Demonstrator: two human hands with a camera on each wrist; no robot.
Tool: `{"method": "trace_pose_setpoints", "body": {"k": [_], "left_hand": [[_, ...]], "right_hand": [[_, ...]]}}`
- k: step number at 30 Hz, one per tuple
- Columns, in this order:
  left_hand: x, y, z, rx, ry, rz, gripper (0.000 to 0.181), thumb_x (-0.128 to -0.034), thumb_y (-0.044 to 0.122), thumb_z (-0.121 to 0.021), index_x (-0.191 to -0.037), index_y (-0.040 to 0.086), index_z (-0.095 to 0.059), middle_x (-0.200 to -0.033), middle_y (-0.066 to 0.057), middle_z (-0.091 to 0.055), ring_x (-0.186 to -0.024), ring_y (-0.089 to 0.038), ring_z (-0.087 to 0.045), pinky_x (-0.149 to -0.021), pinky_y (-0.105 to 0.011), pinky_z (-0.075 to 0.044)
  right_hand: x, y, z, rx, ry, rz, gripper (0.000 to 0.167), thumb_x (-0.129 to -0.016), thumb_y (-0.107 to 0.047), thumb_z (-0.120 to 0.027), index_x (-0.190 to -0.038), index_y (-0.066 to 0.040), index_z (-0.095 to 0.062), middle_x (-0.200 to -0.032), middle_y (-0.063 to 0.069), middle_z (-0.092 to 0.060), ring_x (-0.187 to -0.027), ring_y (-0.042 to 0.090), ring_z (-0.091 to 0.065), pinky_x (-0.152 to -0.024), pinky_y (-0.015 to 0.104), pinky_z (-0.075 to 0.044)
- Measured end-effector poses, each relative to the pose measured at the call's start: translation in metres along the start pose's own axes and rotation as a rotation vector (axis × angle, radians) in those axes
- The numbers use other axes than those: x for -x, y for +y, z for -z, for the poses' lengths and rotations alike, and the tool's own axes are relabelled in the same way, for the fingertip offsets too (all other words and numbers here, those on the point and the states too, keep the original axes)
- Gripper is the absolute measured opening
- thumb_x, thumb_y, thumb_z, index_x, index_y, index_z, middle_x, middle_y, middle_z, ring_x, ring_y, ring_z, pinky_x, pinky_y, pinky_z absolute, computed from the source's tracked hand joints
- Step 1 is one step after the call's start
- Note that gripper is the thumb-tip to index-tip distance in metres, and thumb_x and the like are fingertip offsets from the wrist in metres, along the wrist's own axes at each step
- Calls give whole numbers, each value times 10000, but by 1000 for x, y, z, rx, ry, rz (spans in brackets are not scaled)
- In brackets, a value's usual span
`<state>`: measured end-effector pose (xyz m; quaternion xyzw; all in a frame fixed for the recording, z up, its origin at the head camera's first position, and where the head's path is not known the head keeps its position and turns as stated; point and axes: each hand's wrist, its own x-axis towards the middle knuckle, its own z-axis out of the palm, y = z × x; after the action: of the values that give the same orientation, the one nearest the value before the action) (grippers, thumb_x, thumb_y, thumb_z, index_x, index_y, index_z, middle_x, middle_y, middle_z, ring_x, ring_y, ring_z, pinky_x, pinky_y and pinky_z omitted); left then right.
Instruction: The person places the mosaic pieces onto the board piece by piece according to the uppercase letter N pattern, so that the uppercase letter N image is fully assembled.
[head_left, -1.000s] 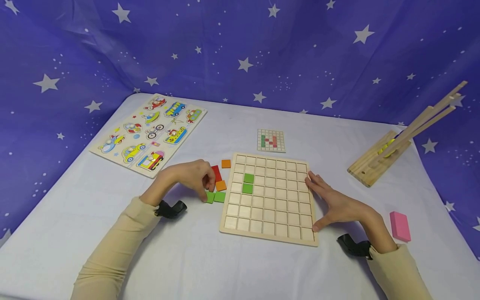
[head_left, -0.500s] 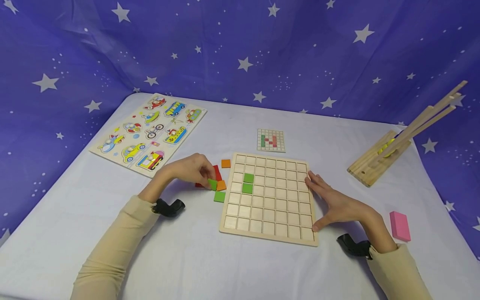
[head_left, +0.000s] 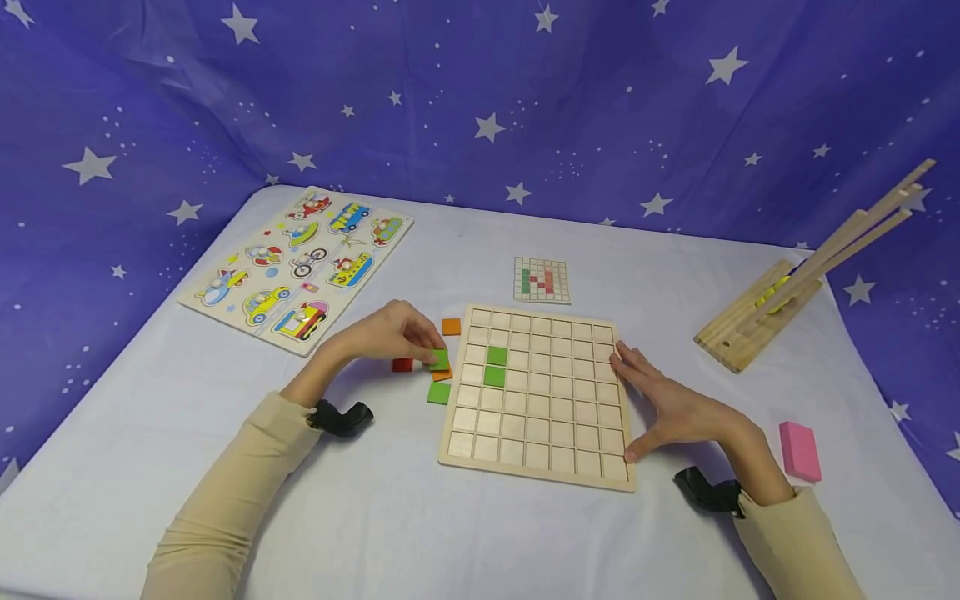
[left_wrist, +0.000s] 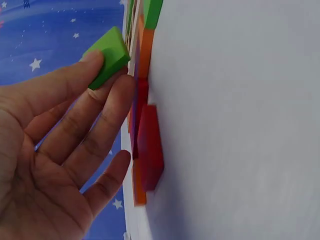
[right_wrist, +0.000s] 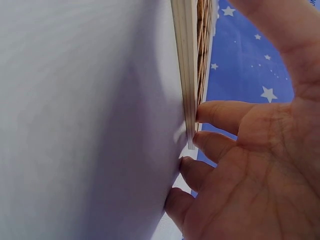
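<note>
1. The left hand is pinching a green tile; the right hand is resting, spread, against the right edge of the grid board.
2. The green tile is showing a flat, square face and darker sides.
3. It is hovering left of the grid board, partly hiding an orange tile.

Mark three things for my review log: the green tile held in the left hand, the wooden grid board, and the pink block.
Held green tile [left_wrist: 112, 51]: left wrist view, on its flat face.
Wooden grid board [head_left: 537, 408]: head view, on a bare square.
Pink block [head_left: 800, 451]: head view, on its broad face.
</note>
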<state>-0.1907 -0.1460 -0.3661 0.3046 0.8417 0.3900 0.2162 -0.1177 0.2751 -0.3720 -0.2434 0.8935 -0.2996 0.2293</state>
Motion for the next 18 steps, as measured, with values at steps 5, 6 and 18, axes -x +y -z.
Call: {"method": "trace_pose_setpoints", "body": {"k": [5,6,18], "left_hand": [[-3,8,-7,10,37,-22,186,-825,134,-744,-992,55,-748,-841,-37,-749,-749,-131,-682,-723,-268,-533],[-4,10,-9,15,50,-28,189,-823,138,-747,-996,61,-749,-839,-33,-749,-751,-134,-684,-728,-274,-535],[-10,28,-38,51,41,-131,193,-804,149,-770,-987,91,-764,-828,10,-752,-741,-75,-691,-679,-230,-525]], "right_hand": [[0,0,0,3,0,4,1317,-566,-393,-907,-1513,51,-107,-1608,190,94,-1447,476,97,-1075,716,-47],[0,0,0,1,0,4,1316,-566,-392,-907,-1512,52,-107,-1608,190,95,-1447,476,99,-1075,717,-45],[0,1,0,-6,-1,3,1315,-566,-387,-907,-1512,53,-106,-1608,189,97,-1446,472,109,-1076,715,-41]]}}
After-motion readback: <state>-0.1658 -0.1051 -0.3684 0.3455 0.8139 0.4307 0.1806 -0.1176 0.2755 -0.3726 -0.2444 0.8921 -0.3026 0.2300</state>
